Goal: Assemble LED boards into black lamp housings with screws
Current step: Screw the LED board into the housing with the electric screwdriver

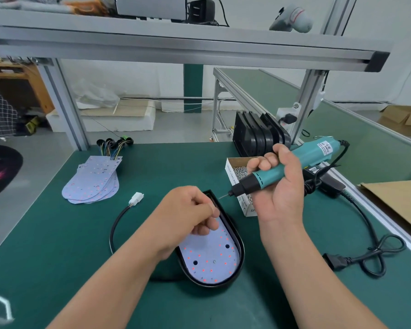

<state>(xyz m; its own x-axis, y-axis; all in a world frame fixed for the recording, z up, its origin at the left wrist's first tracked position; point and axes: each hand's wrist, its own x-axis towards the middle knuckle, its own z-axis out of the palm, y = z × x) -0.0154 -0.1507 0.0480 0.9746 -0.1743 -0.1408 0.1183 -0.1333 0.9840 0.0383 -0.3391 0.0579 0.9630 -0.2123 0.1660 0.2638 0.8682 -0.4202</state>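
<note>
A black lamp housing lies on the green mat in front of me, with a white LED board seated inside it. One screw head shows in the board near its lower middle. My left hand hovers over the board's far end, fingers curled with the tips pinched together; what they pinch is too small to see. My right hand grips a teal electric screwdriver, held up and tilted, its bit pointing down-left toward the housing's far end without touching it.
An open box of screws stands right of the housing. Spare LED boards with wires lie at the left. Black housings are stacked upright at the back. The housing's cable and white connector lie left; the screwdriver's cord coils right.
</note>
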